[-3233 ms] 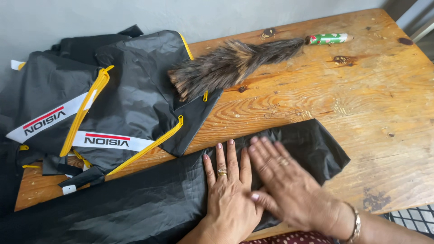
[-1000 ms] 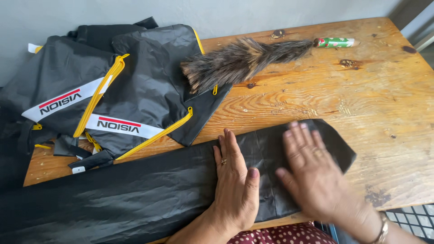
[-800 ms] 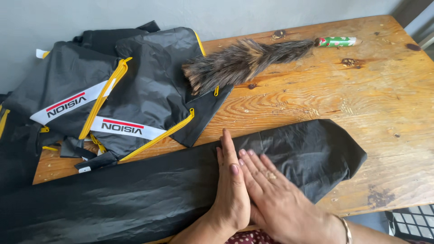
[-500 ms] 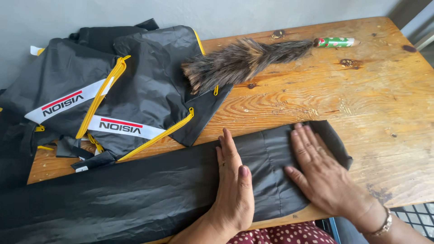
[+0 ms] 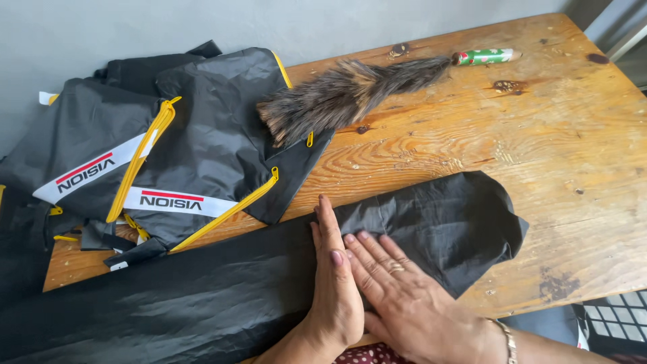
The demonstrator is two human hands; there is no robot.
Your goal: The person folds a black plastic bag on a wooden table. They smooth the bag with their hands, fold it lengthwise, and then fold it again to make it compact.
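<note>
Both hands are laid flat on a long strip of black cloth (image 5: 222,296) that is stretched along the near edge of a wooden table (image 5: 512,135). The left hand (image 5: 335,283) is set on its edge side, fingers straight and pressed together, pointing away from the body, nothing being gripped. The right hand (image 5: 397,296) is placed just beside it, palm down, fingers extended and slightly spread toward the left hand's fingers, touching it; a ring is worn on one finger and a bracelet at the wrist. Nothing is clasped by either hand. Behind the cloth, black bags with yellow zips (image 5: 168,148) are heaped at the left, and a feather duster (image 5: 350,94) with a green handle is lain across the table's far side.
</note>
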